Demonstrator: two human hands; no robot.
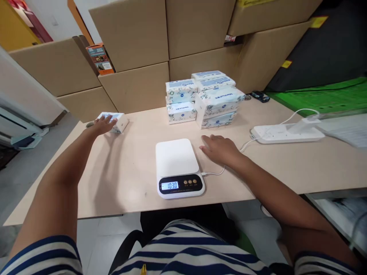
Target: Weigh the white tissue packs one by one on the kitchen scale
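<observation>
My left hand (104,123) lies over a tissue pack (122,123) at the left back of the table, its fingers across the pack's top. A white digital scale (177,157) sits in front of me, nothing on its plate; its lit display reads about 103.0 with a minus sign. To the right of the scale, my right hand (219,149) rests low on the tabletop with fingers apart, holding nothing. Behind it stand stacked tissue packs (181,93), white with blue lettering and leaf prints, and more tissue packs (220,98) beside them.
Large cardboard boxes (134,89) line the table's back edge. On the right lie a white power strip (286,133), its cables and a dark small object (260,96). A white cable (215,173) runs from the scale. An orange box (100,59) stands among the cartons.
</observation>
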